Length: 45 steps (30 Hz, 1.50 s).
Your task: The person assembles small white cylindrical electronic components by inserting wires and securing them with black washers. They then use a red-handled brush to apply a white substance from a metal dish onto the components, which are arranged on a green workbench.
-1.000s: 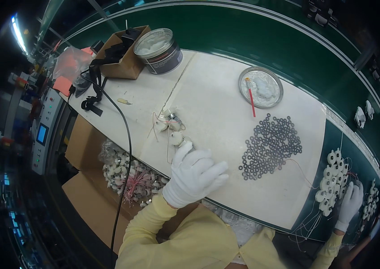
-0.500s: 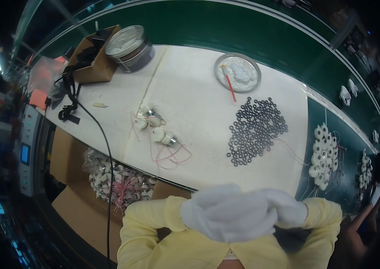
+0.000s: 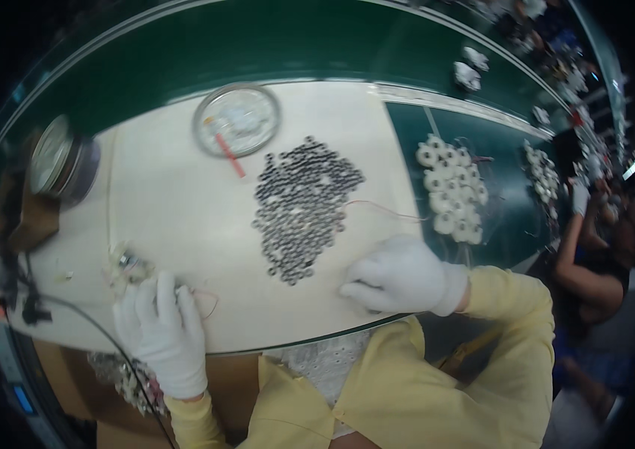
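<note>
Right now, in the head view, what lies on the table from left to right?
Round lidded tin → small wired parts by the left hand → round dish → pile of dark rings → right hand → white spools.

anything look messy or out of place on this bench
Nothing looks damaged. The dark rings lie in a loose heap, with a thin red wire trailing from it. The red stick juts over the round dish's rim.

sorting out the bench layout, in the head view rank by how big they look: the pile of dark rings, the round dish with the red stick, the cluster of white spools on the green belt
1. Pile of dark rings, widest spread.
2 and 3. Round dish and cluster of white spools look about alike; fisheye bending toward the rim makes ranking them unsure.
</note>
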### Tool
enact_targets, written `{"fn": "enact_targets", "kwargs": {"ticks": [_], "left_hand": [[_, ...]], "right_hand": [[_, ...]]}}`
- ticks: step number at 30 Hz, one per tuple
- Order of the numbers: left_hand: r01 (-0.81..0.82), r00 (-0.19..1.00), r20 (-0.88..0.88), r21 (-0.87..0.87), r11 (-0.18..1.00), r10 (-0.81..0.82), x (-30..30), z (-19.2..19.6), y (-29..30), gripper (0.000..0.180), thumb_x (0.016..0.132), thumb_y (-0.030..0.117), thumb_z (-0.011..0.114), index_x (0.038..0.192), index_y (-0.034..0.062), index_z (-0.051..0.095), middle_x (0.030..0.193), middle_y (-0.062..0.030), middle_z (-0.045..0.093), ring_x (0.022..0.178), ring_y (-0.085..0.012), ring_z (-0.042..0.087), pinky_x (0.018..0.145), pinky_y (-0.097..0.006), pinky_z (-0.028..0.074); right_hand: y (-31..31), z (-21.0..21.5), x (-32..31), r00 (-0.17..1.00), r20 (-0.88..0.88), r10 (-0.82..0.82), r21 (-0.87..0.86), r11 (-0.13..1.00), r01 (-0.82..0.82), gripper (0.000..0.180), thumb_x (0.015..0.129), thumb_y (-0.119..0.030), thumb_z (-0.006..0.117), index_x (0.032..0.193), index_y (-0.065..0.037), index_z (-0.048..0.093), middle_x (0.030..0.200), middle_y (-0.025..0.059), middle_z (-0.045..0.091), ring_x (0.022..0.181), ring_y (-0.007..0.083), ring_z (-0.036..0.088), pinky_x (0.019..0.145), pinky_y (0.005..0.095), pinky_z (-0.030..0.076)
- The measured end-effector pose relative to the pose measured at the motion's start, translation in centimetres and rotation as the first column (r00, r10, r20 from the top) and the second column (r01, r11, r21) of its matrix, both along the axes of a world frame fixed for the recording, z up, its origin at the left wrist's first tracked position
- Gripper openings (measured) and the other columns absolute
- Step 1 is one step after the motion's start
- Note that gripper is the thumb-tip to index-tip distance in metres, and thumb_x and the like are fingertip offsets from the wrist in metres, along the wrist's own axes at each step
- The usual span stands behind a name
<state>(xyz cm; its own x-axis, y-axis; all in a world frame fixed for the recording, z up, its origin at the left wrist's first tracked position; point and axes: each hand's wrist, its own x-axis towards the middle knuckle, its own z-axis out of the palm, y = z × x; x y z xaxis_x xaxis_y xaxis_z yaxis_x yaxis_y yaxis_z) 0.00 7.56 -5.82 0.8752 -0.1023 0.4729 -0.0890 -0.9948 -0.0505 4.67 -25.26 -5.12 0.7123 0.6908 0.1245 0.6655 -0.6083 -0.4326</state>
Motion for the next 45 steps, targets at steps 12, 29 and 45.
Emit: {"fn": "enact_targets", "kwargs": {"ticks": [12, 29, 45], "left_hand": [[0.095, 0.994, 0.053, 0.011, 0.995, -0.095, 0.4, -1.6, 0.1, 0.027, 0.085, 0.006, 0.069, 0.112, 0.0074, 0.066, 0.104, -0.0124, 0.059, 0.103, -0.0362, 0.056, 0.094, -0.051, 0.044], [0.223, 0.974, 0.007, -0.222, 0.949, -0.227, 0.6, -1.7, -0.2, 0.03, 0.078, 0.011, 0.074, 0.107, 0.0086, 0.065, 0.095, -0.0068, 0.057, 0.091, -0.0285, 0.058, 0.08, -0.043, 0.045], [0.286, 0.954, 0.011, -0.339, 0.896, -0.301, 1.1, -1.1, 0.3, 0.034, 0.066, 0.018, 0.074, 0.098, 0.0113, 0.066, 0.097, -0.0054, 0.06, 0.088, -0.0278, 0.062, 0.066, -0.039, 0.046]], "right_hand": [[0.0, -1.8, 1.5, 0.968, 0.249, 0.015, -0.102, 0.995, 0.011, 0.029, 0.084, -0.033, 0.07, 0.064, -0.015, 0.059, 0.053, 0.0029, 0.054, 0.046, 0.0246, 0.053, 0.049, 0.0365, 0.04], [-2.0, 0.7, -0.6, 0.91, 0.316, 0.27, -0.175, 0.959, -0.223, 0.035, 0.084, -0.042, 0.068, 0.103, -0.014, 0.065, 0.064, -0.0034, 0.046, 0.057, 0.0161, 0.049, 0.056, 0.0308, 0.039], [0.9, -0.4, 3.3, 0.979, -0.198, -0.051, 0.21, 0.973, 0.093, 0.03, 0.083, -0.014, 0.074, 0.11, -0.003, 0.066, 0.077, 0.0039, 0.068, 0.061, 0.0206, 0.063, 0.058, 0.0304, 0.05]]}}
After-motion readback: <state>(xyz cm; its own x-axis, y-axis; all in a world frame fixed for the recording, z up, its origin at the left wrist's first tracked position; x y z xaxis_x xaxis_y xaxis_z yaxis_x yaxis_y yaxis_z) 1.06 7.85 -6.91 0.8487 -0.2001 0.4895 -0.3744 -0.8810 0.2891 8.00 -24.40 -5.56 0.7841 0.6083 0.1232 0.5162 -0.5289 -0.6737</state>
